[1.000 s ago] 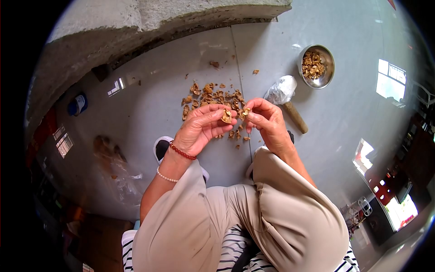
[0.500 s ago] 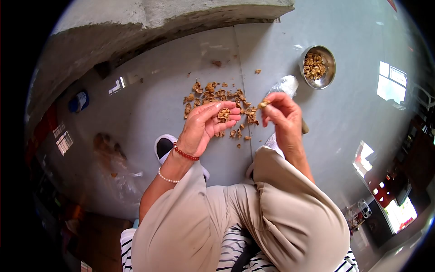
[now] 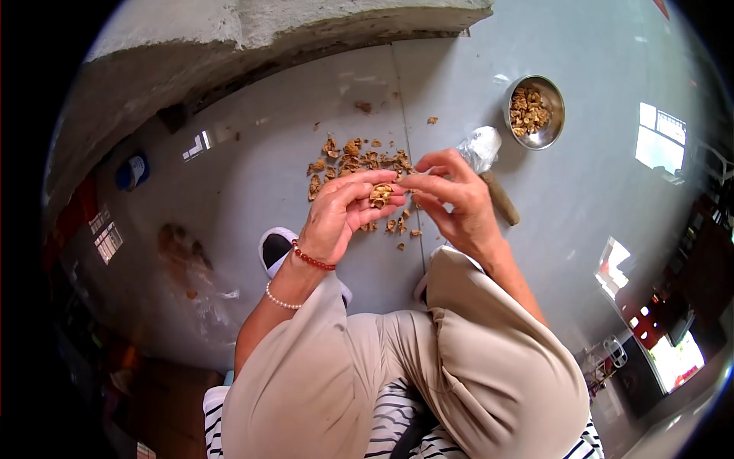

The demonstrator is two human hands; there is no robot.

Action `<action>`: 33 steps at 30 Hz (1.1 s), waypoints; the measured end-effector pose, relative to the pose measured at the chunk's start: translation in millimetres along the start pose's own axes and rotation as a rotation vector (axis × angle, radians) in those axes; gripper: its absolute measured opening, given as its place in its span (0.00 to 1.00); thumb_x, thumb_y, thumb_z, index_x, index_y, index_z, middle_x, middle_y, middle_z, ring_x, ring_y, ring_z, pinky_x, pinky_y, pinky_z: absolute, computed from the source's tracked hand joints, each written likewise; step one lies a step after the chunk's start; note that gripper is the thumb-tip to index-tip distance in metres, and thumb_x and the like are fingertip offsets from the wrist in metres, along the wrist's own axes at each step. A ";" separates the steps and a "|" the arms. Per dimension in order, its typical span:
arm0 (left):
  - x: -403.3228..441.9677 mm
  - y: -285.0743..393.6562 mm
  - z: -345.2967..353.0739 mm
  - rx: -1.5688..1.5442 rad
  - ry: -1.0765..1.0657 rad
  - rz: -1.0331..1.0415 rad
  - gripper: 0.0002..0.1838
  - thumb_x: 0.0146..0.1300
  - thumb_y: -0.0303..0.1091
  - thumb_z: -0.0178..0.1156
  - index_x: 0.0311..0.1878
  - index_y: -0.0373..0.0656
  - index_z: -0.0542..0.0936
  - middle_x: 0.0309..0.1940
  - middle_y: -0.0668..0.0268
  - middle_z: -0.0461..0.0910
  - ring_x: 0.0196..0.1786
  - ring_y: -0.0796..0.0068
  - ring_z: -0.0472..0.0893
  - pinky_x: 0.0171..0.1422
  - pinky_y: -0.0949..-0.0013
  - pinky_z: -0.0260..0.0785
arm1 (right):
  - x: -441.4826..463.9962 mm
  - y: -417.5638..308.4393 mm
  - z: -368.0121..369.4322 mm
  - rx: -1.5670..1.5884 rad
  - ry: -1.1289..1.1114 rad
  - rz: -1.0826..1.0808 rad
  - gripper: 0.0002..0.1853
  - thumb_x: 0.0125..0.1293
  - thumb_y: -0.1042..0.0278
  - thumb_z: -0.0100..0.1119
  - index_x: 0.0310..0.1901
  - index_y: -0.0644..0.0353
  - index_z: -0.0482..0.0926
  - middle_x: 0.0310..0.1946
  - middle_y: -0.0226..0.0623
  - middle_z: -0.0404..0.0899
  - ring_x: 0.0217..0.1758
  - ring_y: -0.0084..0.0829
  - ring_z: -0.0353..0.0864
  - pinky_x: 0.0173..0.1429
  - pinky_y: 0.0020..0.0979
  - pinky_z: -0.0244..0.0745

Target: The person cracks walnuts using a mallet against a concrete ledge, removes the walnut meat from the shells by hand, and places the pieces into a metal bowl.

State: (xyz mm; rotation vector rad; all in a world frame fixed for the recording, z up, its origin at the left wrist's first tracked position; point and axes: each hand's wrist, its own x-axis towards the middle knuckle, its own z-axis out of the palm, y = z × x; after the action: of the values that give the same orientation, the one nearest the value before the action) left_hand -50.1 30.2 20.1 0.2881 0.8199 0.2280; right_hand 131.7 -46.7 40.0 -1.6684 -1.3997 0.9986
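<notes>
My left hand [image 3: 340, 214] lies palm up over the floor, its fingers curled lightly round a walnut piece [image 3: 380, 196] with pale kernel showing. Close to its fingertips, my right hand [image 3: 459, 203] has its fingers apart, and I see nothing held in them. Broken walnut shells [image 3: 352, 159] are scattered on the floor just beyond and below both hands. To the right lies a tool with a wooden handle [image 3: 501, 199], its other end hidden under clear plastic wrapping [image 3: 482, 148].
A metal bowl [image 3: 554, 130] with walnut kernels stands at the upper right. A rough concrete ledge [image 3: 306, 30] runs along the top left. A clear plastic bag [image 3: 210, 306] with brown contents lies at the left, below a blue object [image 3: 133, 172].
My right hand has moved left to the left hand's fingertips, and the piece it pinched no longer shows in it. Paler kernel now shows in my left hand. The tool's handle is uncovered.
</notes>
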 end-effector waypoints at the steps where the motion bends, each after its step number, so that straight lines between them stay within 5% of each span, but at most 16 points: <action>1: -0.2 -0.8 -1.2 0.011 0.012 -0.014 0.19 0.64 0.26 0.43 0.55 0.27 0.71 0.47 0.52 0.77 0.51 0.63 0.79 0.59 0.62 0.73 | 0.7 5.0 7.7 -0.040 -0.050 -0.047 0.18 0.47 0.82 0.63 0.41 0.52 0.82 0.40 0.34 0.74 0.36 0.34 0.76 0.39 0.31 0.75; 7: -2.2 2.7 -2.2 -0.011 -0.027 -0.074 0.17 0.66 0.29 0.47 0.55 0.31 0.73 0.45 0.58 0.78 0.49 0.74 0.78 0.57 0.63 0.75 | 5.6 9.6 11.3 -0.121 -0.166 -0.144 0.14 0.48 0.81 0.64 0.40 0.60 0.81 0.33 0.35 0.78 0.36 0.31 0.76 0.37 0.30 0.74; 13: -2.1 -1.9 1.9 0.205 0.055 0.003 0.17 0.62 0.27 0.58 0.54 0.35 0.74 0.43 0.63 0.80 0.41 0.78 0.81 0.50 0.77 0.74 | 3.7 7.5 17.1 0.094 -0.078 0.062 0.09 0.51 0.80 0.62 0.36 0.62 0.79 0.28 0.38 0.75 0.31 0.37 0.76 0.34 0.33 0.73; 16: -0.7 -8.1 -3.3 0.263 0.057 0.115 0.17 0.61 0.26 0.59 0.53 0.34 0.75 0.43 0.63 0.80 0.42 0.78 0.81 0.50 0.77 0.74 | -0.2 9.2 21.5 0.104 -0.048 0.092 0.08 0.52 0.83 0.60 0.36 0.66 0.79 0.30 0.39 0.77 0.28 0.29 0.79 0.33 0.26 0.74; 28: 6.0 -11.8 2.0 0.177 0.137 0.227 0.12 0.58 0.24 0.62 0.46 0.34 0.76 0.38 0.64 0.80 0.38 0.80 0.80 0.45 0.79 0.74 | -5.3 7.8 31.5 0.371 0.089 0.368 0.06 0.56 0.77 0.59 0.36 0.69 0.78 0.29 0.41 0.80 0.30 0.29 0.82 0.35 0.26 0.77; 33: 7.4 -14.9 0.2 0.244 0.181 0.272 0.13 0.58 0.25 0.63 0.46 0.32 0.77 0.37 0.63 0.81 0.37 0.80 0.80 0.45 0.79 0.75 | -2.7 7.7 33.5 0.310 0.089 0.305 0.06 0.57 0.77 0.60 0.36 0.70 0.79 0.29 0.40 0.80 0.29 0.27 0.82 0.34 0.25 0.77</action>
State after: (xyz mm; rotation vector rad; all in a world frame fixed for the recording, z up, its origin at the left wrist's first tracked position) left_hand -43.8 18.5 10.1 0.6168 0.9893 0.4142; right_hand 104.5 -48.8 18.9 -1.6937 -0.8945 1.2251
